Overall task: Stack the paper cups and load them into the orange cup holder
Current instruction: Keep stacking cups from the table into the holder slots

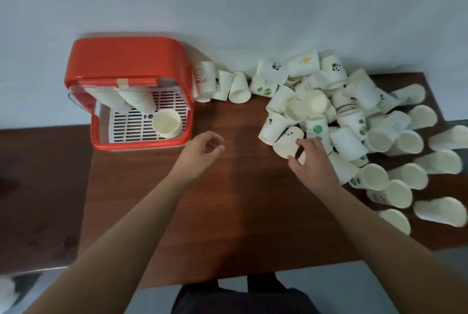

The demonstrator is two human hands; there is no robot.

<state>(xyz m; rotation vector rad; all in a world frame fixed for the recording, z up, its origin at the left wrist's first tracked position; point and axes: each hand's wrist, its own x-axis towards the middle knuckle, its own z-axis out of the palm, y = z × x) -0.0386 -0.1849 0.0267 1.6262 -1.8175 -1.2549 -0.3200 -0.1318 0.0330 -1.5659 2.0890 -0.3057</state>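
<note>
Left hand [202, 147] loosely curled, right hand [314, 159] grip half-open, touching paper cup [288, 142]

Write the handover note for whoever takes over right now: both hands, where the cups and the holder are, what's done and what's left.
Left hand: loosely curled, holds nothing, over the table beside the orange cup holder.
Right hand: at the near edge of the loose cup pile, fingers on a lying cup. Whether the grip has closed cannot be told.
Done: stacked cups lean inside the holder, with a single cup upright beside them.
Left: the pile on the table's right side and a row of cups just right of the holder need stacking and loading.
</note>
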